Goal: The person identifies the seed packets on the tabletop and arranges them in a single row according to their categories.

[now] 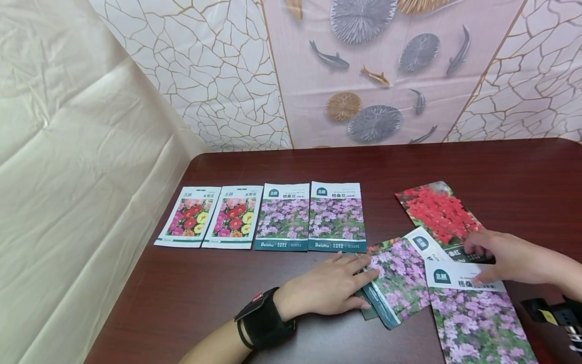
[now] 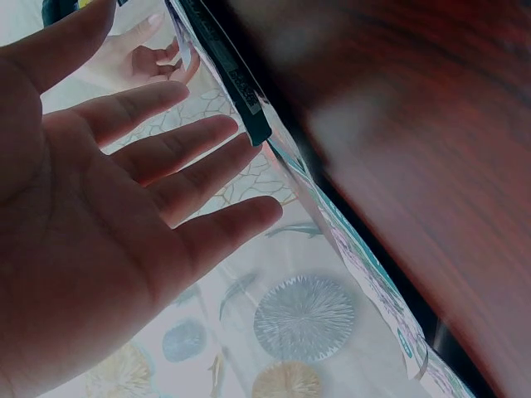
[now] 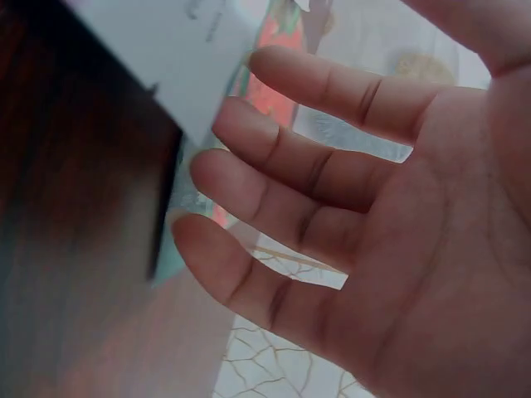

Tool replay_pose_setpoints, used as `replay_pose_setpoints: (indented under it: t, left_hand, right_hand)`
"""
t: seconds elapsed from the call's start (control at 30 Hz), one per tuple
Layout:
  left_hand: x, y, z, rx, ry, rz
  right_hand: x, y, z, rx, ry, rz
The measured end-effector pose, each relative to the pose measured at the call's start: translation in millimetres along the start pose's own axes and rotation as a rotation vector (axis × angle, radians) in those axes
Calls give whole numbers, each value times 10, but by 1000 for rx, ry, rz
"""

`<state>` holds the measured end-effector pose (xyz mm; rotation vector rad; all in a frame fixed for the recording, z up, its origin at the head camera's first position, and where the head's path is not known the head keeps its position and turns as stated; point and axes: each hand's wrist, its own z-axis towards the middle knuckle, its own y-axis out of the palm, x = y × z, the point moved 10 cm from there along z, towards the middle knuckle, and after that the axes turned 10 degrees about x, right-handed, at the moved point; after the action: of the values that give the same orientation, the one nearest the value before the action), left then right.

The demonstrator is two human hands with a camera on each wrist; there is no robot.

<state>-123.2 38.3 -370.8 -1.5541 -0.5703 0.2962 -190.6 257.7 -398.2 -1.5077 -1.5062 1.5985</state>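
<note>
My left hand [image 1: 328, 285] lies with extended fingers on the left edge of a purple-flower seed packet [image 1: 400, 283]. Beneath that packet, another one peeks out at the upper left and lower left. In the left wrist view the left hand's fingers [image 2: 211, 178] are spread beside the packets' edges. My right hand [image 1: 514, 258] is over the top of a nearer purple-flower packet [image 1: 477, 323], thumb at its white header. Its bent fingers touch the lower end of a red-flower packet [image 1: 438, 212]. The right wrist view shows these fingers [image 3: 282, 166] loosely bent, apart from the thumb.
Two multicoloured-flower packets [image 1: 186, 217] and two purple-flower packets [image 1: 284, 217] form a row on the dark red table [image 1: 191, 293]. A black strapped object [image 1: 552, 313] is at the right edge. Patterned cloth [image 1: 218, 76] hangs behind; pale cloth [image 1: 91, 167] hangs at left.
</note>
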Motion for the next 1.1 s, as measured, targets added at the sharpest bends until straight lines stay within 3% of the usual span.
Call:
replay_pose_setpoints:
  t: [0.53, 0.8, 0.87, 1.0, 1.1]
  left_hand:
    - [-7, -4, 15, 8, -1, -13]
    - [-10, -60, 30, 74, -3, -51]
    - [-8, -81, 33, 95, 0, -67]
    - [-1, -142, 38, 154, 14, -104]
    - [-12, -178, 43, 187, 5, -157]
  right_hand:
    - [115, 95, -75, -31, 31, 83]
    - [43, 64, -135, -33, -42, 121]
    - [21, 28, -146, -26, -99, 170]
    - [-19, -61, -174, -31, -236, 385]
    - [-16, -108, -183, -50, -257, 529]
